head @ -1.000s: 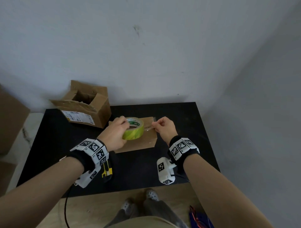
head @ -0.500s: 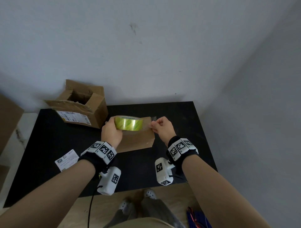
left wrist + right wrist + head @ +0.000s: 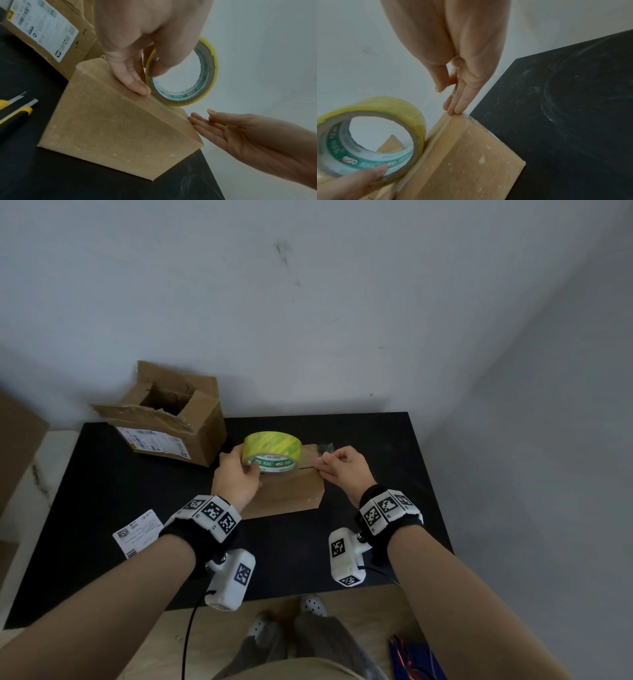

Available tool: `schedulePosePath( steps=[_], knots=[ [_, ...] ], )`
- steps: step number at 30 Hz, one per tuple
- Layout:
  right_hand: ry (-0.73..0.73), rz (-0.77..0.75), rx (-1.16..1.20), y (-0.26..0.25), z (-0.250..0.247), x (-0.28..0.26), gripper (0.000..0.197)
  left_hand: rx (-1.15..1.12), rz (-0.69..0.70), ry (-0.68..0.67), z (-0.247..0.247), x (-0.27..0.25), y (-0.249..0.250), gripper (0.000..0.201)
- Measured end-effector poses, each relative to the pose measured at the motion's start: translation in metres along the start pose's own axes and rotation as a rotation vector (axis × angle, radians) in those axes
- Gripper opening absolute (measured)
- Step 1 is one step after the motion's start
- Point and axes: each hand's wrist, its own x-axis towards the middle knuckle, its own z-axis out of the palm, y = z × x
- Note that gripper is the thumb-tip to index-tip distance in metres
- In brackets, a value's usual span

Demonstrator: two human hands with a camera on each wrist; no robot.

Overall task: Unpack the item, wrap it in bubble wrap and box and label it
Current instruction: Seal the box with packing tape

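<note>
A small closed brown box [image 3: 287, 494] lies mid-table. On its top stands a yellow-green tape roll [image 3: 272, 451], core facing me; my left hand [image 3: 236, 477] grips it, with fingers through the core [image 3: 159, 65]. A clear strip runs from the roll to the box's right edge. There my right hand [image 3: 339, 469] pinches the tape end [image 3: 325, 447] between thumb and index. Its other fingers [image 3: 453, 108] are straight and touch the box's corner.
An opened cardboard box [image 3: 171, 419] with a shipping label stands at the back left, close to the small box. A loose label slip [image 3: 137, 532] lies front left. A yellow-black utility knife [image 3: 15, 112] lies left of the box. The black table [image 3: 394, 474] ends right of my hand.
My left hand has turned the roll from lying tilted to standing on the box. The right hand has kept the tape end at the box's right edge.
</note>
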Motion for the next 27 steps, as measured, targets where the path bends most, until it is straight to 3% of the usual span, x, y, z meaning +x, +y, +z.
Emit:
schedulePosePath(
  steps=[3, 10, 20, 27],
  knots=[
    [-0.010, 0.038, 0.066, 0.000, -0.002, 0.000, 0.016, -0.066, -0.017, -0.020, -0.001, -0.002, 0.004, 0.019],
    [0.002, 0.059, 0.227, 0.004, -0.008, 0.000, 0.009, -0.082, 0.034, -0.008, -0.003, -0.012, 0.010, 0.008],
    [0.069, -0.005, 0.238, 0.019, -0.007, 0.004, 0.009, -0.094, 0.098, 0.044, 0.001, -0.016, 0.006, 0.031],
    [0.066, 0.009, 0.246, 0.022, -0.008, 0.007, 0.007, 0.071, 0.079, 0.021, 0.001, -0.015, 0.000, 0.025]
  ],
)
